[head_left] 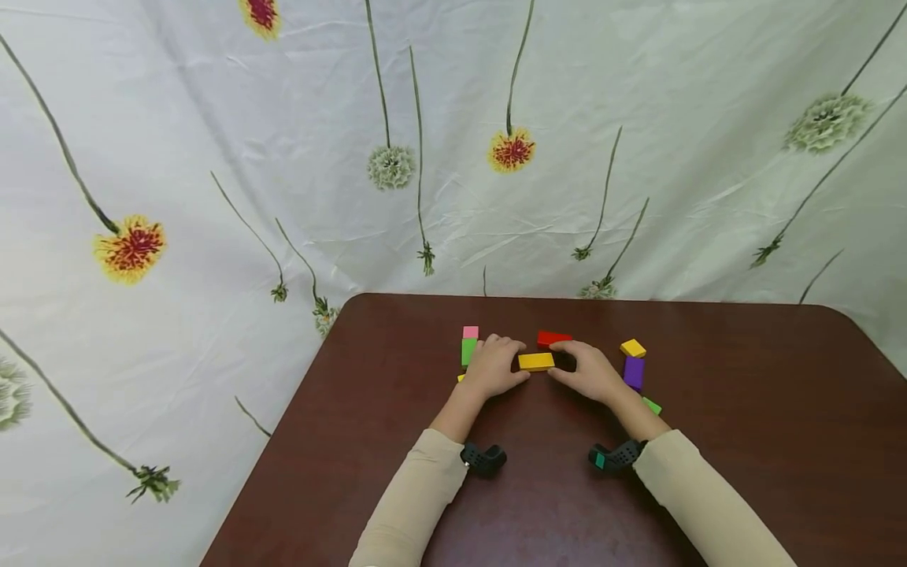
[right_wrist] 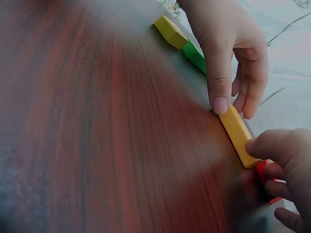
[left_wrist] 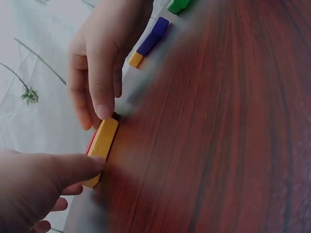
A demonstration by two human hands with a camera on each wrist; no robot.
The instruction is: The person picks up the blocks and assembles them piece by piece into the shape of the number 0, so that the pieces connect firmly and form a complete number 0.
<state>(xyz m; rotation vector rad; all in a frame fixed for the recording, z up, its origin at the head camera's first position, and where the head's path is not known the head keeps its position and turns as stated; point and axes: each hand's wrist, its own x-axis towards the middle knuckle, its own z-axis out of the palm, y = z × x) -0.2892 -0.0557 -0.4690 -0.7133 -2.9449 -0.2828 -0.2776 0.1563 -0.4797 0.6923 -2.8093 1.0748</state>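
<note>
A yellow block (head_left: 536, 362) lies crosswise on the table between the two hands. My left hand (head_left: 494, 367) holds its left end, the thumb on the near face and the fingers bent behind. At the right end, my right hand (head_left: 588, 370) pinches it in the same way; the right wrist view shows that thumb pressed on the yellow block (right_wrist: 237, 136). Just behind, a red block (head_left: 553, 339) is partly covered by the right fingers. Both hands also show in the left wrist view, the left hand (left_wrist: 43, 182) lower and the right hand (left_wrist: 104, 53) above.
Left of the left hand, a pink block (head_left: 471, 332), a green block (head_left: 469, 351) and a partly hidden yellow one form a line. On the right run a small yellow block (head_left: 633, 348), a purple block (head_left: 634, 372) and another green block (head_left: 652, 405). A flowered cloth (head_left: 319, 142) hangs behind the brown table (head_left: 538, 504).
</note>
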